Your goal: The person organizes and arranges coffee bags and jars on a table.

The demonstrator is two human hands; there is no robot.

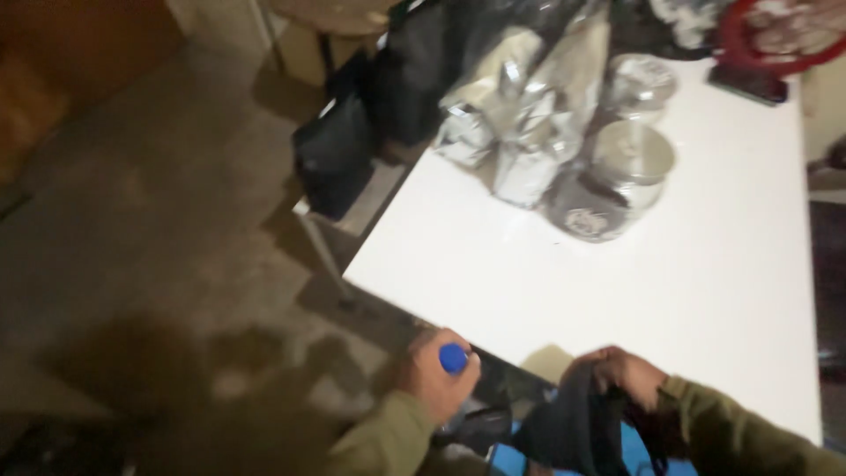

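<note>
My left hand [436,375] is closed around the top of a bottle with a blue cap [453,357], low in the head view just off the white table's near edge. My right hand [621,375] grips the dark strap or rim of a black-and-blue bag [573,436] at the bottom, against the table's near edge. Both sleeves are olive green. The bottle's body is hidden under my hand.
On the white table [705,264] stand two clear lidded jars [617,181], silver foil pouches [520,115] and a red-framed object [767,40] at the far edge. A black bag [339,154] sits on a stool to the left. Grey floor [132,220] spreads left.
</note>
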